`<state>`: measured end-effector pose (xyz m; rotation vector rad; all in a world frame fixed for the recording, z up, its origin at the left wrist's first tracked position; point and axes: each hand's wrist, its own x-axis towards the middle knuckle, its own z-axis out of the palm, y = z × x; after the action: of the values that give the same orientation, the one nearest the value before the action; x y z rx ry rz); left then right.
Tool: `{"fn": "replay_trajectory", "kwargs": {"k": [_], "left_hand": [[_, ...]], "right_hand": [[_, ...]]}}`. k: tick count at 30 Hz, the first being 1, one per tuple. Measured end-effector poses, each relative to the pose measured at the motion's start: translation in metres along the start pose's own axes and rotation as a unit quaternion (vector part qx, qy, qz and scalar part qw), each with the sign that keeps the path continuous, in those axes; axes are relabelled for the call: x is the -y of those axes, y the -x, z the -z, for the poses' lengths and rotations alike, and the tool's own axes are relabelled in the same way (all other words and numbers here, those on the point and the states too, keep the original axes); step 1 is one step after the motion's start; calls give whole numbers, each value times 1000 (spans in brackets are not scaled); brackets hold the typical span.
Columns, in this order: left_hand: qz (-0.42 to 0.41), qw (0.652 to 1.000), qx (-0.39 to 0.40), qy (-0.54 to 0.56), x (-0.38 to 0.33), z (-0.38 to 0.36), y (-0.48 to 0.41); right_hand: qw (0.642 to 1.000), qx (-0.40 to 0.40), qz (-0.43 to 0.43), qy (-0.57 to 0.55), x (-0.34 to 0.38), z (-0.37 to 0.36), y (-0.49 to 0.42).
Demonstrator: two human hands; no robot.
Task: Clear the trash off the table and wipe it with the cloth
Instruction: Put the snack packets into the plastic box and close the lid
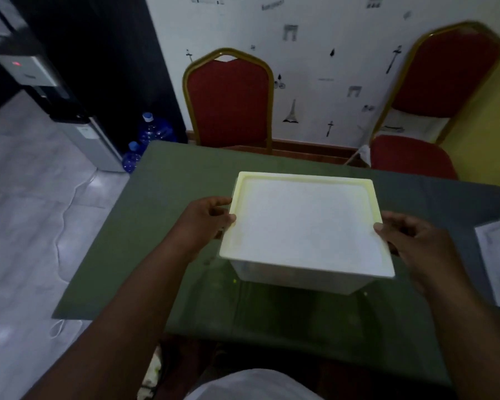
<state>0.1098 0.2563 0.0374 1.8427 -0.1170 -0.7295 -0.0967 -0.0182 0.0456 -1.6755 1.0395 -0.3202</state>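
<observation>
Both hands grip white lidded box [303,226] edges: left hand [205,223], right hand [416,241].

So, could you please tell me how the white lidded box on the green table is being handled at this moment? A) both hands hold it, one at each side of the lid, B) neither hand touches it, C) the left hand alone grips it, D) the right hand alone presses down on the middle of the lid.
A: the left hand and the right hand each grip an opposite side edge of the white lidded box.
</observation>
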Motion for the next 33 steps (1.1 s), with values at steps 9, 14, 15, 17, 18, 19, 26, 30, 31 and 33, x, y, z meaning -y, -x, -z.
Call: {"fn": "replay_trajectory", "kwargs": {"k": [9,14,15,17,18,19,26,30,31,33], "left_hand": [[-18,990,-134,-30,-17,135,-94],[-20,988,-143,-56,-35,205,-158],[-14,988,-138,-69,-39,219,-172],[-1,988,-127,-83,-42,242,-197],[5,989,-123,-81,-43,252,-210],[14,989,-127,-80,-45,259,-219],[37,987,-137,-77,-36,286,-269],[54,989,-120,-70,-25,291,-280],[57,989,-115,-69,-22,291,-280],[60,989,-109,-81,-16,291,-281]], "right_hand": [[994,99,39,-40,87,-162,-66],[985,159,26,-60,132,-250,-106],[983,171,14,-64,138,-266,-115],[979,191,-9,-74,148,-294,-131],[977,198,-18,-78,151,-307,-139],[975,204,-26,-83,155,-319,-145],[969,227,-49,-83,157,-371,-171],[971,222,-50,-67,152,-381,-175],[972,220,-52,-64,151,-382,-175],[973,217,-54,-61,147,-382,-173]]}}
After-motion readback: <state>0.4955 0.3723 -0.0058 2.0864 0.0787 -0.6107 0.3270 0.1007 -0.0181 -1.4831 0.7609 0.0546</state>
